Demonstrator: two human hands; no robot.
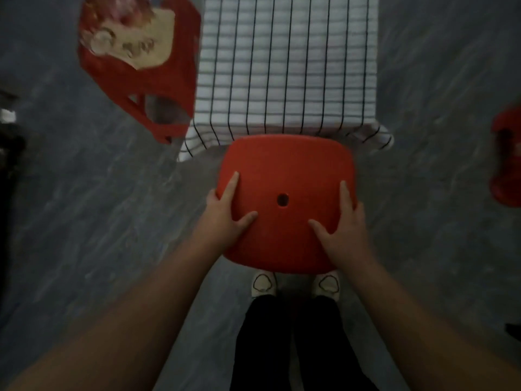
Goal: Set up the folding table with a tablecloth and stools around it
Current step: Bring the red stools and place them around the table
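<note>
Left of the desk: a red stool with a printed seat (135,38) stands just beside the tablecloth's left side.
Right edge of view: another red stool (507,156), cut off by the frame, well apart from the cloth.
In the way: the cloth's hanging near edge meets the far edge of the plain stool.
Floor: a grey, mottled floor (84,221); a dark thing (8,165) at the left edge is too dim to tell.
Tablecloth: the white tablecloth (287,66) with dark lines covers the desk, hidden beneath it.
Plain stool: the plain red stool (284,170), a small hole in its seat, is at the desk's near side, above the person's white shoes (265,283).
Left grip: the left grip (228,210) grasps the seat's left rim, thumb and forefinger on top.
Right grip: the right grip (344,221) grasps the right rim likewise.
</note>
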